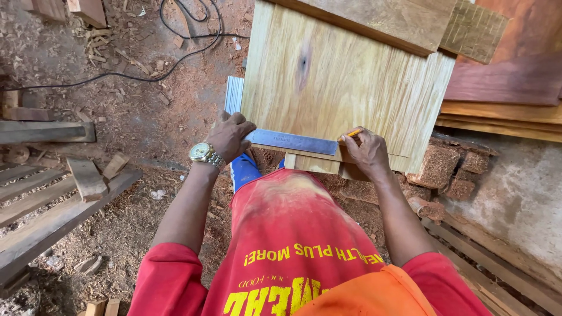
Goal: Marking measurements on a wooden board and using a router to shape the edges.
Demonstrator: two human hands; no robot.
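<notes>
A pale plywood board point(339, 82) lies in front of me. A metal try square point(291, 141) rests across its near edge, with its stock point(233, 95) running along the board's left side. My left hand point(229, 135), with a gold watch on the wrist, presses down on the corner of the square. My right hand point(366, 150) holds a yellow pencil point(352, 134) with its tip at the right end of the steel blade. A thin pencil line runs on to the right over the board.
Darker wooden planks point(404, 20) lie on the far end of the board, and more boards point(503, 111) are stacked at the right. Bricks point(439, 167) sit under the board's right side. Sawdust, offcuts and a black cable point(175, 61) cover the ground at left, beside timber slats point(52, 216).
</notes>
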